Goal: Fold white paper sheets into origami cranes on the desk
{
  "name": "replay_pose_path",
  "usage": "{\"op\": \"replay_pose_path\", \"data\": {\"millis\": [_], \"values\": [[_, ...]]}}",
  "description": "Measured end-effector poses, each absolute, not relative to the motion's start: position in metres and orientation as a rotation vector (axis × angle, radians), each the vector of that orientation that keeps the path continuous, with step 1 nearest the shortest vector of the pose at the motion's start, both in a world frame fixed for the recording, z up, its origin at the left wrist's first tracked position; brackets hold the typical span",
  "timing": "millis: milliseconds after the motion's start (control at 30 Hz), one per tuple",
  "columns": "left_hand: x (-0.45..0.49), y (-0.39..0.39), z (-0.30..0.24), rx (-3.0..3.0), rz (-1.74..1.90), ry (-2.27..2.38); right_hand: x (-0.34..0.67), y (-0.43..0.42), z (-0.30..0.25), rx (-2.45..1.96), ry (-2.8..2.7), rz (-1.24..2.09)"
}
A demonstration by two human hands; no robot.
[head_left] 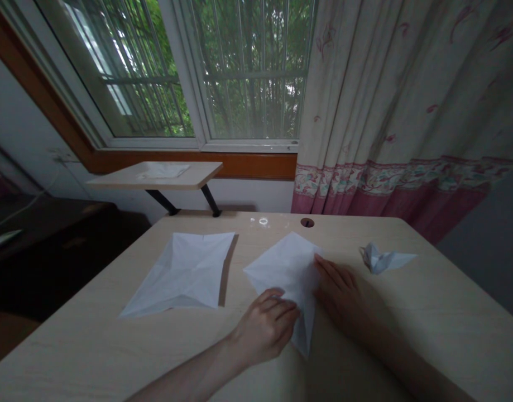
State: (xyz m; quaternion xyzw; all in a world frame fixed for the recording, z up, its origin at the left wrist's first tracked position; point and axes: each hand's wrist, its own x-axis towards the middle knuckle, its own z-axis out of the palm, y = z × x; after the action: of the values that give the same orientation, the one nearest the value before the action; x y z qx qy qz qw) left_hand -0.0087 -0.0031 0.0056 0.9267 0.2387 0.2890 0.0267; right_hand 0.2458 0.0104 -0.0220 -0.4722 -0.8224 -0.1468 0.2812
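Observation:
A creased white sheet of paper (pixel 287 265) lies on the table, with one corner pointing toward me. My left hand (pixel 273 324) rests on its lower part, fingers curled and pressed together against the paper. Along the right edge of that sheet lies my right hand (pixel 337 287), its fingers stretched out and touching the paper. To the left is a second white sheet (pixel 193 271) with fold lines and slightly raised edges. A small folded paper bird (pixel 384 259) sits to the right of my right hand.
The pale wooden table (pixel 223 352) has a round cable hole (pixel 307 223) near its back edge. A raised side shelf (pixel 189 174) at the back left carries crumpled white paper (pixel 166 170). Behind are a barred window (pixel 248 72) and a long curtain (pixel 365 111).

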Motion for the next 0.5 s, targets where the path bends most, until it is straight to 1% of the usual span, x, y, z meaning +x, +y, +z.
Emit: {"op": "replay_pose_path", "data": {"millis": [167, 367, 500], "values": [[-0.009, -0.001, 0.006, 2.886, 0.897, 0.718, 0.247, 0.012, -0.028, -1.335, -2.165, -0.345], [-0.007, 0.002, 0.015, 2.819, 0.71, 0.903, 0.247, 0.012, -0.027, -1.384, -2.105, -0.296], [-0.005, 0.001, 0.021, 2.814, 0.649, 0.944, 0.246, 0.013, -0.027, -1.4, -2.092, -0.287]]}}
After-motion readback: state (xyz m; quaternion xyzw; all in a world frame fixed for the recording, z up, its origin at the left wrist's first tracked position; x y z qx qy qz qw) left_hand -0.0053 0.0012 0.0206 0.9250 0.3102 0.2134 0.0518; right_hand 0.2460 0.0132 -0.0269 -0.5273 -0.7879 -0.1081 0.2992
